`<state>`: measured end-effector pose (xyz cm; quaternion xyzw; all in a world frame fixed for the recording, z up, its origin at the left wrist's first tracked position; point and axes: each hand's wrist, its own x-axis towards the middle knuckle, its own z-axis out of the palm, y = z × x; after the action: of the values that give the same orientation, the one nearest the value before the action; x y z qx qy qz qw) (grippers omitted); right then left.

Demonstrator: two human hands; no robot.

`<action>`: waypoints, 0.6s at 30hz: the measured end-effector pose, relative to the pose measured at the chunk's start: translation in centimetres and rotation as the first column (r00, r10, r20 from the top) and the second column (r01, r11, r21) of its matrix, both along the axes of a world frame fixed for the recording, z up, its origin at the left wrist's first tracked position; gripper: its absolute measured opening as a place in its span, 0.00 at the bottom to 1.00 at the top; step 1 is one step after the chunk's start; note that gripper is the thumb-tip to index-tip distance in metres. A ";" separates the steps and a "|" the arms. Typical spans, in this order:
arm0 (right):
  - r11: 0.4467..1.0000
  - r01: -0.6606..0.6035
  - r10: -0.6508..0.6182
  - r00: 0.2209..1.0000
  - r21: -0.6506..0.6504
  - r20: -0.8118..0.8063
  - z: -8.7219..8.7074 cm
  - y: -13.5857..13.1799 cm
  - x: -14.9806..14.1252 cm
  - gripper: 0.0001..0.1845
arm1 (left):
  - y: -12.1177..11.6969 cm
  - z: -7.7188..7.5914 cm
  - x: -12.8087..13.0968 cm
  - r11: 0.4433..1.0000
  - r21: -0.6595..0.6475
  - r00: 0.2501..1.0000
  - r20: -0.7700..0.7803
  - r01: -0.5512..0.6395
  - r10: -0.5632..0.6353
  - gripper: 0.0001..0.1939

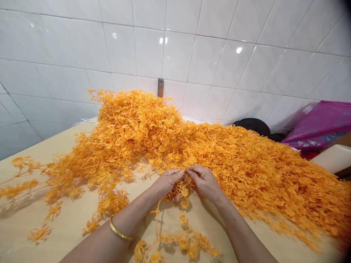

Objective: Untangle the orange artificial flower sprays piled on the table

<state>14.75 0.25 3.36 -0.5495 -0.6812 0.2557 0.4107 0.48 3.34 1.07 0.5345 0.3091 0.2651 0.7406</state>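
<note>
My left hand [168, 183] and my right hand [204, 181] meet just in front of the pile, fingertips pinched close together. Between them is an orange plastic flower sprig [183, 191], its small star-shaped heads hanging below my fingers. A thin stem runs down from it to more orange flower heads [189, 243] lying on the table near my forearms. Both hands are closed on the sprig, though the exact spot they pinch is partly hidden. A gold bangle [118, 232] circles my left wrist.
A tall heap of tangled orange sprigs [137, 124] rises behind my hands, and loose flower heads [274, 175] spread widely to the right. Black round pieces [253, 126] and a purple bag [323, 124] stand at the back right. White tiled wall [214, 54] borders the beige table [65, 233].
</note>
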 end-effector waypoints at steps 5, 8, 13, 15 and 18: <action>0.999 -0.022 0.021 1.000 -0.030 -0.009 0.0 0.1 0.4 0.12 | 0.1 -0.2 -0.1 1.000 -0.001 0.999 0.028 0.023 -0.023 0.18; 0.990 -0.117 0.119 0.992 -0.079 0.032 -0.1 0.0 0.3 0.08 | 0.3 -0.5 0.0 1.000 -0.012 0.996 0.086 0.008 -0.006 0.17; 0.995 -0.054 0.055 0.998 -0.080 0.008 -0.3 0.0 0.4 0.13 | 0.3 -0.4 -0.1 0.999 0.014 0.999 0.033 0.039 -0.039 0.19; 0.999 0.050 -0.050 0.998 -0.018 0.039 -0.5 0.1 0.1 0.15 | 0.2 -0.3 0.0 0.998 0.043 0.999 0.018 0.037 -0.038 0.20; 0.974 0.200 -0.212 0.969 0.103 0.128 -0.9 0.1 -0.9 0.16 | 0.2 -0.3 0.2 0.998 0.065 0.999 0.033 -0.001 -0.001 0.19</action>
<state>13.85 0.36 2.47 -0.6149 -0.6580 0.1423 0.4108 0.72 3.53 0.73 0.5539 0.2880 0.2840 0.7277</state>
